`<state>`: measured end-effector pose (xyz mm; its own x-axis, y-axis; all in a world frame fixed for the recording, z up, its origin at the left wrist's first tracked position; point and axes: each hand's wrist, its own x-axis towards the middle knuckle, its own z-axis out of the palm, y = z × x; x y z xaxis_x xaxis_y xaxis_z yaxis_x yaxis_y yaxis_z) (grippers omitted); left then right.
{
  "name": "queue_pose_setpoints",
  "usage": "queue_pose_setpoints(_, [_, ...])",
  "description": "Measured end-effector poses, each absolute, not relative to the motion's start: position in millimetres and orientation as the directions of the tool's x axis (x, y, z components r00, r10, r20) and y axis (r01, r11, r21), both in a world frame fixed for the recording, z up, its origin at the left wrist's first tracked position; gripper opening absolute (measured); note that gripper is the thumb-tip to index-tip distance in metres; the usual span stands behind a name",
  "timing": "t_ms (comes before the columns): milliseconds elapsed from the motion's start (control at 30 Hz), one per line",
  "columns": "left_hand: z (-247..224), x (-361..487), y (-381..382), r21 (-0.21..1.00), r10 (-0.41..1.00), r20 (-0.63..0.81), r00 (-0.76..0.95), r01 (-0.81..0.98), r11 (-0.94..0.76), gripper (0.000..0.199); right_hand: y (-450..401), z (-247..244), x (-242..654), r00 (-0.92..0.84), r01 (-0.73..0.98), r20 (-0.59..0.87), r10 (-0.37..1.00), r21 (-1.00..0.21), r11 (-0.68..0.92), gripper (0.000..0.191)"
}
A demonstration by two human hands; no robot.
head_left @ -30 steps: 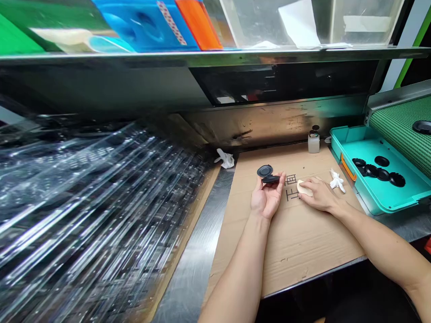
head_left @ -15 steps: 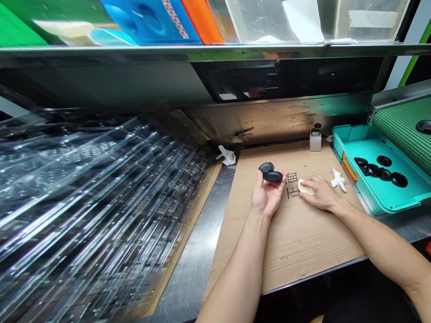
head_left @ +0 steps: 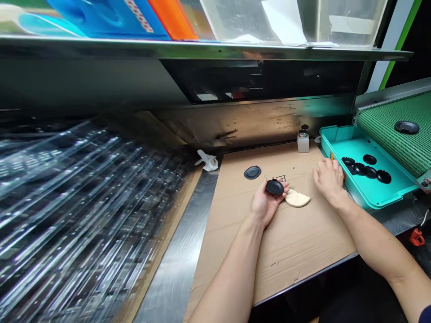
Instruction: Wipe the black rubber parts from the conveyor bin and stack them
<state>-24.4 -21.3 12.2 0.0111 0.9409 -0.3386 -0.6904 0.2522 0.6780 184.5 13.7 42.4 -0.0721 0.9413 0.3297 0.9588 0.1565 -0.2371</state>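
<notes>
Black cap [head_left: 274, 187], left hand [head_left: 265, 204], 2nd cap [head_left: 252, 172] apart

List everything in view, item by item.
held disc: 1, black, in left hand
loose disc: 1, black, on cardboard
tray discs: 5, black, in tray
belt disc: 1, black, on belt
pad: 1, cream, on cardboard beside left hand
bottle: 1, translucent white, behind cardboard's far edge
tissue: 1, white, at cardboard's far left corner
cardboard: 1, tan, on steel bench
tray: 1, teal, right of cardboard
belt: 1, green, behind tray
plastic sheets: stack, clear, far left
shelf: 1, steel, overhead
left hand: 1, cupping held disc
right hand: 1, open, near tray
</notes>
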Motion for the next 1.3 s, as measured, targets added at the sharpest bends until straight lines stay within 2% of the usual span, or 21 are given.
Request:
queue_pose_setpoints(67, [12.3, -13.2, -26.9, 0.696, 0.933, -0.330, 0.142, -0.631, 0.343, 0.041, 20.6, 40.1, 190.7, 0.037, 0.980, 0.245, 0.969, -0.199, 0.013, 0.029])
queue_pose_setpoints(133, [13.7, -2.5, -32.7, 0.709, 0.906, -0.329, 0.267, -0.563, 0.424, 0.043, 25.2, 37.0, 193.2, -0.005, 0.975, 0.161, 0.987, -0.219, 0.041, 0.027])
queue_pose_setpoints(200, [15.3, 4.7, -36.3, 0.721, 0.893, -0.332, 0.305, -0.528, 0.448, 0.044, 25.5, 35.7, 190.5, -0.155, 0.915, 0.180, 0.971, -0.345, 0.210, 0.024])
queue_pose_setpoints(300, [16.6, 7.6, -35.7, 0.728, 0.910, -0.343, 0.231, -0.546, 0.414, 0.047, 18.3, 36.2, 179.0, -0.354, 0.654, 0.286, 0.891, -0.605, 0.454, 0.018])
queue_pose_setpoints(400, [16.4, 7.8, -32.3, 0.768, 0.927, -0.353, 0.129, -0.526, 0.366, 0.048, 9.4, 35.6, 167.2, -0.440, 0.478, 0.272, 0.856, -0.736, 0.479, 0.022])
queue_pose_setpoints(467, [15.9, 9.5, -31.4, 0.809, 0.940, -0.336, 0.061, -0.492, 0.321, 0.046, 6.2, 34.1, 162.8, -0.498, 0.470, 0.271, 0.824, -0.714, 0.519, 0.023])
queue_pose_setpoints(633, [13.5, 15.2, -32.8, 0.852, 0.953, -0.302, 0.028, -0.440, 0.283, 0.046, 5.7, 32.7, 163.1, -0.538, 0.588, 0.313, 0.783, -0.526, 0.614, 0.013])
queue_pose_setpoints(1067, [6.9, 17.8, -31.4, 0.923, 0.965, -0.263, 0.016, -0.287, 0.256, 0.049, 15.3, 16.7, 162.7, -0.563, 0.662, 0.291, 0.773, -0.401, 0.633, 0.011])
queue_pose_setpoints(1300, [5.7, 18.5, -33.3, 0.940, 0.964, -0.266, -0.020, -0.227, 0.255, 0.055, 10.1, 22.5, 164.0, -0.612, 0.694, 0.224, 0.759, -0.307, 0.651, 0.014])
